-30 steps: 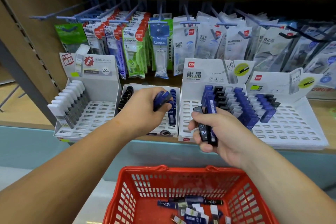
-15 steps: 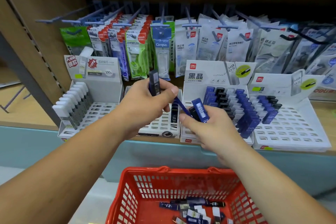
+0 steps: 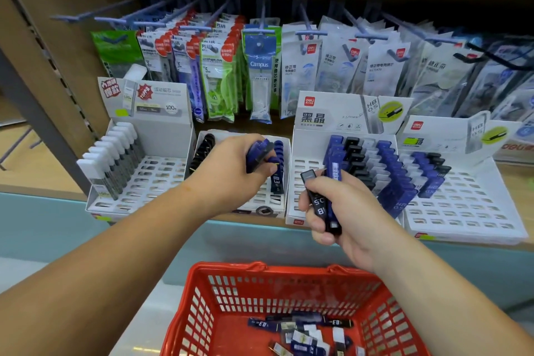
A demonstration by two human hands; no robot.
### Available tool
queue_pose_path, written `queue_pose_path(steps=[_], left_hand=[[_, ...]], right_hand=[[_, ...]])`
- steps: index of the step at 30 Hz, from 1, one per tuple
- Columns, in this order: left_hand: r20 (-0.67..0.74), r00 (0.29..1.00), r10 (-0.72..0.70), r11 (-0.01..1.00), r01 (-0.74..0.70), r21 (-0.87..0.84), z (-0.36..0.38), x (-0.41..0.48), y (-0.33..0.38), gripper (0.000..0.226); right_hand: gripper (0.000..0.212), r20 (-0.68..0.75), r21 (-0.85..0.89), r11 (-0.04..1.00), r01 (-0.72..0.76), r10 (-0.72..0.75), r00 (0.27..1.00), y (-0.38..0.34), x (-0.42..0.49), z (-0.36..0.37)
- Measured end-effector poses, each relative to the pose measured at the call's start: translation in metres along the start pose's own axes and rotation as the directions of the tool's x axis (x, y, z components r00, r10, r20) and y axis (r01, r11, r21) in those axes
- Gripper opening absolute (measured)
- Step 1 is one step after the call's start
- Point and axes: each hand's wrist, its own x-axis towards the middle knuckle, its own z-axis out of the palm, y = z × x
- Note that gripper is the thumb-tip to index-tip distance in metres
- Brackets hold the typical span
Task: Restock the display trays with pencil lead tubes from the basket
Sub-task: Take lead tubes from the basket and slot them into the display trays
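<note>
A red basket (image 3: pixel 219 298) sits at the bottom centre of the frame. It is moulded plastic with slotted lattice walls. Loose tubes (image 3: pixel 300 332) lie flat on its floor, dark blue, black and white, pointing in mixed directions.

Four white trays, gridded with rectangular slots, stand side by side across the middle of the frame.
- The far-left tray (image 3: pixel 156 182) carries one column of white-capped tubes (image 3: pixel 112 159) along its left edge.
- The second tray (image 3: pixel 260 201) has a black column (image 3: pixel 202 150) on its left and a blue column (image 3: pixel 278 165) on its right.
- The third tray (image 3: pixel 300 179) holds slim, flat-sided standing tubes (image 3: pixel 372 165) in blue, black and grey columns, leaning back.
- The far-right tray (image 3: pixel 468 211) has a small blue and black cluster (image 3: pixel 427 170) at its upper left.

The left hand (image 3: pixel 231 173) hovers over the second tray. Its fingers curl round a blue tube (image 3: pixel 258 153) with the thumb pressed beneath. The tube's long axis slants from lower left to upper right, and I cannot tell whether a second tube lies behind it.

The right hand (image 3: pixel 344 217) is lower, in front of the third tray's left part, with its fingers wrapped round a small bunch.
- A black tube (image 3: pixel 318 199) printed "HB 0.5" runs steeply, cap toward the upper left and base toward the lower right.
- A blue labelled tube (image 3: pixel 335 172) rises almost upright behind it.

Glossy film packets (image 3: pixel 260 66) hang from blue hooks across the upper half of the frame.
</note>
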Motion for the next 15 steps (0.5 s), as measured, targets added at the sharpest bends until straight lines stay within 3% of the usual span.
queue_pose_path(steps=[15], left_hand=[[0.045,0.999,0.012,1.0,-0.013,0.021,0.001,0.002,-0.003,0.009]], right_hand=[[0.016,-0.007,0.05,0.998,-0.025,0.025,1.0,0.002,0.001,-0.01]])
